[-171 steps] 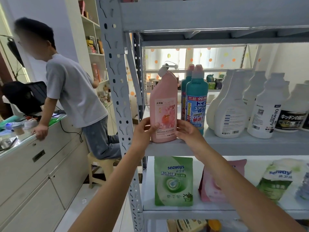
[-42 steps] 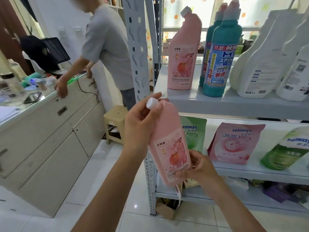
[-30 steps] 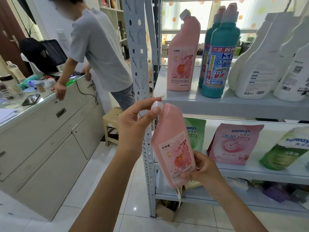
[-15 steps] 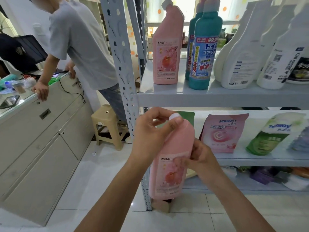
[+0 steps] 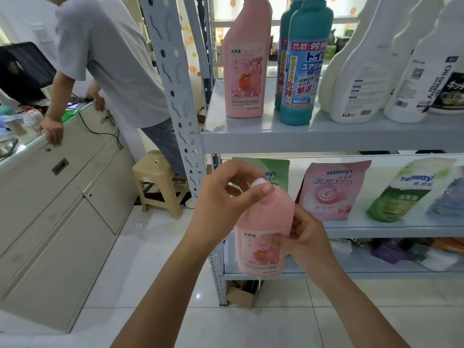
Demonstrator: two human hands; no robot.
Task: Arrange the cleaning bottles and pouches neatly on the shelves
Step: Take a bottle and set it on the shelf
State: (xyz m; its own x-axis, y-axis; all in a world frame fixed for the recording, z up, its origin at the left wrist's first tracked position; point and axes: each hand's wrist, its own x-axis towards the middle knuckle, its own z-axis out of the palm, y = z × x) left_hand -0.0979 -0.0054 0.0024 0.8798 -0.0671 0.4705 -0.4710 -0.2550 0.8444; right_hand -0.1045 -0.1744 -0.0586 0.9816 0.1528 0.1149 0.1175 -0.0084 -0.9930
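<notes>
**Held item.** The held pink bottle (image 5: 261,247) is upright in the air just right of the perforated upright (image 5: 175,96), level with the middle shelf (image 5: 376,228). It rests on no shelf. Its label faces the camera.

**Left hand** (image 5: 226,197). It grasps the bottle neck. The thumb lies against the white cap (image 5: 258,182), and the fingers curl round its far side.

**Right hand** (image 5: 306,237). It grasps the bottle body on the flank away from the upright, fingers curled at the label edge.

**Upper shelf** (image 5: 326,136), right of the upright.
- A second pink bottle (image 5: 247,71) stands nearest the upright.
- Two teal bottles (image 5: 303,71) stand just beside it, one behind the other.
- White spray bottles (image 5: 359,71) stand farther from the upright, close together.

**Middle shelf**, right of the upright.
- A green pouch (image 5: 276,172) stands nearest the upright, partly hidden by the left hand and the held bottle.
- A pink pouch (image 5: 331,192) stands next.
- A green-and-white pouch (image 5: 401,194) leans farther out.

**Left of the upright.** A person in a grey shirt (image 5: 113,59) rests one hand on the tabletop (image 5: 30,146) of a beige cabinet. A beige stool (image 5: 158,182) stands on the tiled floor near the upright.
</notes>
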